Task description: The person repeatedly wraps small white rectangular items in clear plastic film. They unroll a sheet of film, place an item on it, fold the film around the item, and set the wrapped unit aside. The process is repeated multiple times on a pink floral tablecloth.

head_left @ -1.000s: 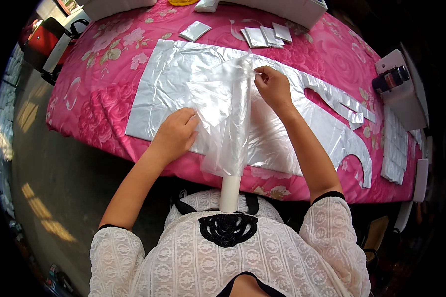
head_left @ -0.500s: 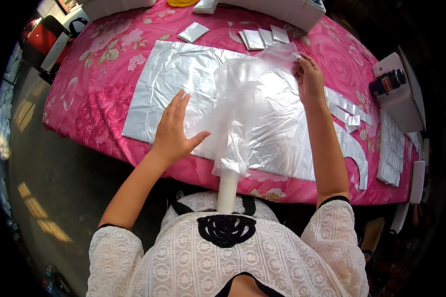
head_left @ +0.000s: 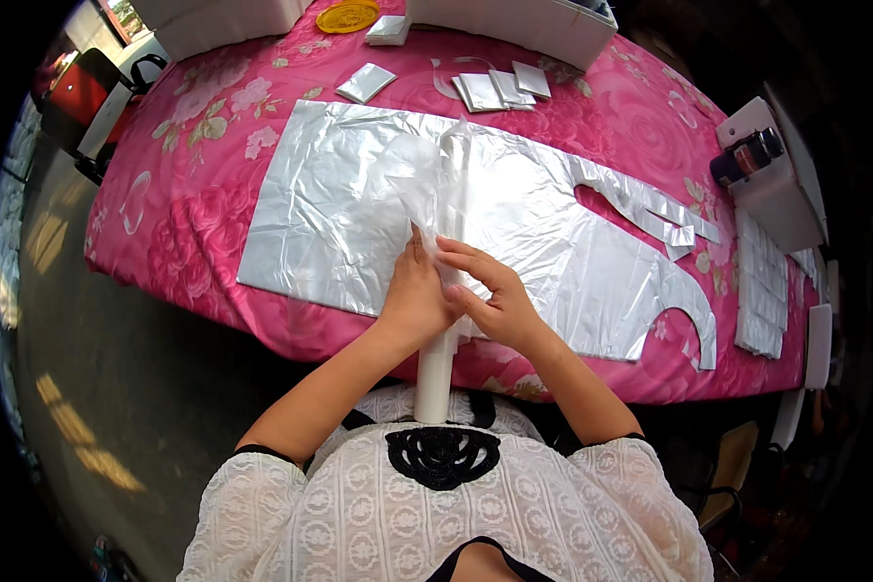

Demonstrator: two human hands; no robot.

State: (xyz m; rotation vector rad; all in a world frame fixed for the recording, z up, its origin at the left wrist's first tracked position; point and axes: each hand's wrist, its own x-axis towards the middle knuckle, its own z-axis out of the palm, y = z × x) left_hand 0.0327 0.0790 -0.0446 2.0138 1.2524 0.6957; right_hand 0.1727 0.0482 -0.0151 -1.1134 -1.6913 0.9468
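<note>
A silvery-white plastic sheet (head_left: pixel 533 233) lies flat on the table, its right end cut into curved straps like a vest-style bag or apron. Across it a white tube (head_left: pixel 435 380) runs from near my body to the far side. Clear, crumpled plastic film (head_left: pixel 398 175) bunches up beside and over the tube. My left hand (head_left: pixel 417 296) closes on the film, fingertips pointing away from me and partly covered by it. Right against it, my right hand (head_left: pixel 495 299) bends its fingers and thumb around the film at the tube.
Folded silvery packets (head_left: pixel 500 89) lie at the far side, near white foam boxes (head_left: pixel 514 29) and a yellow round lid (head_left: pixel 347 16). On the right are stacked silvery packets (head_left: pixel 761 281) and a white box (head_left: pixel 771 184) with a dark jar (head_left: pixel 747 158). Pink flowered cloth (head_left: pixel 204 223) covers the table.
My right hand has come down from the far right to the middle, bringing the film along. My left hand has moved right and closed on it. The bunched film now lies further left.
</note>
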